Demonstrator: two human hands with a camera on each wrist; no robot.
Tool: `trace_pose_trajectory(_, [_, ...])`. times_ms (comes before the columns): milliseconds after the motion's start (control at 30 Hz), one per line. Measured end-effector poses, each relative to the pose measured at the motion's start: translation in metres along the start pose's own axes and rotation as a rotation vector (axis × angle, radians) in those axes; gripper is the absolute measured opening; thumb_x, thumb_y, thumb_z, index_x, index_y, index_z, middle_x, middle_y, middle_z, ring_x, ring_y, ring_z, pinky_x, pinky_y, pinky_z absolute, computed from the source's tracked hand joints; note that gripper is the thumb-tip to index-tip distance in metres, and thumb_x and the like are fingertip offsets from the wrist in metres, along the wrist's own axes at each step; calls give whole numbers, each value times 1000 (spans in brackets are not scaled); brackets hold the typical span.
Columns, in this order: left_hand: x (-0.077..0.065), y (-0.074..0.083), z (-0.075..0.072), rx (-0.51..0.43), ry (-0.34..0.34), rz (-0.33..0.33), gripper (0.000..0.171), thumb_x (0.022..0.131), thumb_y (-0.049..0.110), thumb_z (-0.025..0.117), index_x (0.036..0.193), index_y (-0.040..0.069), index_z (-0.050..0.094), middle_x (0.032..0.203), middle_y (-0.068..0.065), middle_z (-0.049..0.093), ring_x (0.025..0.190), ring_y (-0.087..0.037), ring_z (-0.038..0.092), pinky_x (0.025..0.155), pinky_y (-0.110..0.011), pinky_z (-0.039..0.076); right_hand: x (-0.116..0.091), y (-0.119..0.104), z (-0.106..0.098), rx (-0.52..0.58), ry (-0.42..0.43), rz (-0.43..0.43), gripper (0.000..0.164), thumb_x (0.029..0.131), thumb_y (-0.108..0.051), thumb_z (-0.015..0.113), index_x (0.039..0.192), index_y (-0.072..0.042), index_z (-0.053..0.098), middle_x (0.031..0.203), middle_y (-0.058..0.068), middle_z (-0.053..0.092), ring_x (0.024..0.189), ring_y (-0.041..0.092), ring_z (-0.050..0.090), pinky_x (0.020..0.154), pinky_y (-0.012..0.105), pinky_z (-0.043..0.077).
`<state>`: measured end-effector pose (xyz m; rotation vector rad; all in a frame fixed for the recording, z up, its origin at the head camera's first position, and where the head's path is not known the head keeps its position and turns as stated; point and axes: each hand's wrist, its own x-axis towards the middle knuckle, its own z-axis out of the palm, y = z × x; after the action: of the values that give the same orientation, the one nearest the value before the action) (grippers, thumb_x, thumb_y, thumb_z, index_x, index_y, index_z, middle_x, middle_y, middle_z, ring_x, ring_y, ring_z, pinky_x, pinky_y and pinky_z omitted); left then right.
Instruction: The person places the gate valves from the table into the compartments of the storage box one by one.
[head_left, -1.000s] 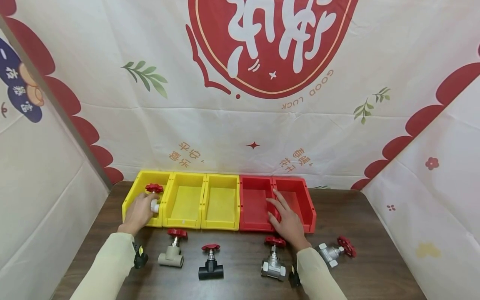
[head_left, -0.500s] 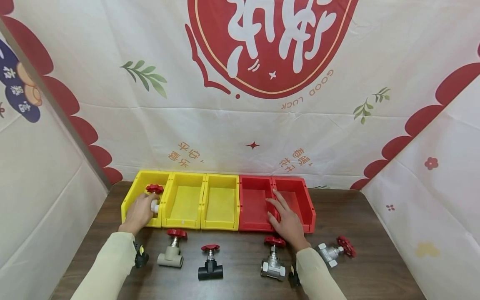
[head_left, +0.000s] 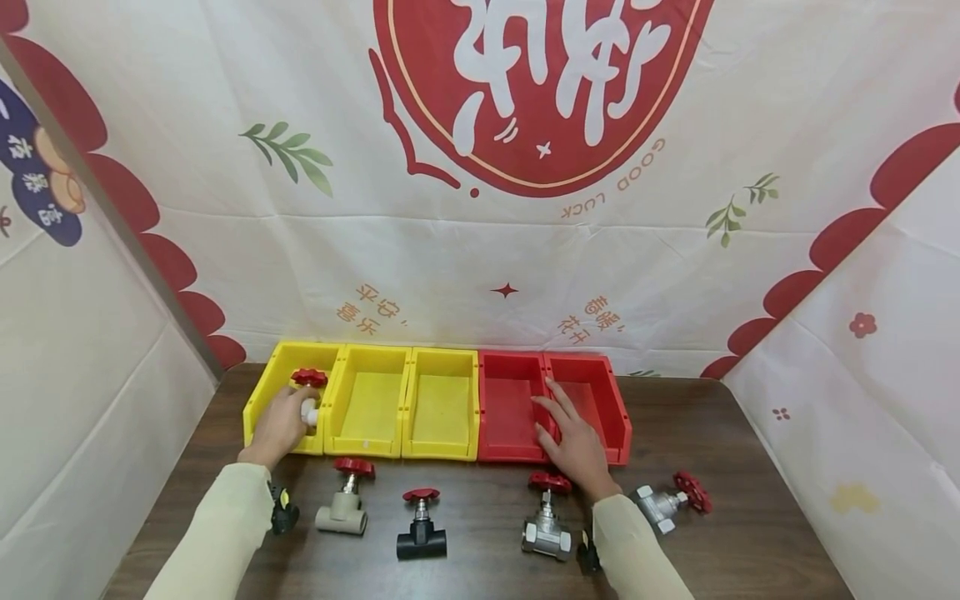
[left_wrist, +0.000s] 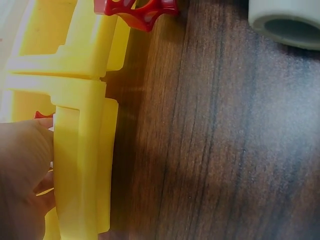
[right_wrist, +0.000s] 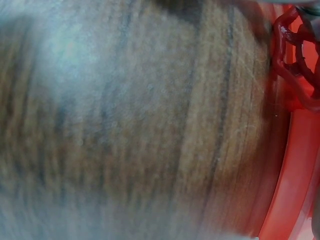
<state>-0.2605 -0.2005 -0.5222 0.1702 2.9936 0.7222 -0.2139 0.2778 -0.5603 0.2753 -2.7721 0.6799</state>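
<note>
A white plastic valve (head_left: 308, 412) with a lobed red handwheel (head_left: 309, 377) was grasped by the left hand (head_left: 277, 425) inside the leftmost yellow plastic bin (head_left: 300, 353); whether the bin's floor was touched could not be told. Nothing was held by the right hand (head_left: 573, 442), its fingers loosely spread over the divider between two red plastic bins (head_left: 512, 367). The valve was judged light, stiff and slightly slippery, best held by its body, since the wheel might turn. In the left wrist view the bin's outer front wall (left_wrist: 85, 160) was shown close up; the white body was seen clearly only from the head. Another red handwheel's spokes (right_wrist: 292, 68) were revealed by the right wrist view.
</note>
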Motion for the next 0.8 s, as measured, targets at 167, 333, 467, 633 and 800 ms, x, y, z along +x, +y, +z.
trace_pose_trajectory(167, [1, -1, 2, -18, -4, -17, 49, 78, -6, 71, 124, 0, 57, 119, -28, 48, 100, -40, 49, 93, -60, 38, 0, 0, -1, 0, -4, 2, 60, 82, -25, 74, 138, -28, 50, 156, -17, 14, 52, 8, 44, 52, 24, 44])
trace_pose_trajectory(333, [0, -2, 3, -36, -11, -33, 49, 80, -6, 68, 126, 1, 56, 121, -28, 48, 103, -41, 48, 94, -60, 37, 0, -1, -1, 3, -2, 1, 60, 82, -25, 74, 137, -27, 51, 156, -17, 14, 53, 9, 45, 52, 24, 44])
trace_pose_trajectory(467, [-2, -2, 2, -51, -18, -39, 49, 80, -6, 68, 127, 2, 56, 121, -28, 48, 104, -41, 48, 95, -61, 36, -1, -1, -2, 1, -3, 4, 60, 82, -25, 74, 138, -29, 50, 156, -16, 15, 53, 9, 45, 52, 25, 44])
trace_pose_trajectory(633, [-4, -3, 0, -53, -14, -27, 50, 80, -3, 70, 128, 1, 56, 120, -28, 47, 103, -41, 47, 94, -61, 36, -1, -2, -2, 2, -11, 5, 59, 84, -25, 72, 138, -28, 50, 156, -16, 15, 50, 10, 43, 50, 25, 42])
trace_pose_trajectory(800, [-7, -4, -3, -67, 15, -9, 51, 78, 1, 74, 126, 0, 57, 122, -30, 46, 104, -43, 45, 93, -62, 35, -1, -2, -3, 2, -10, 2, 58, 84, -24, 71, 138, -27, 50, 156, -15, 16, 49, 9, 43, 49, 25, 42])
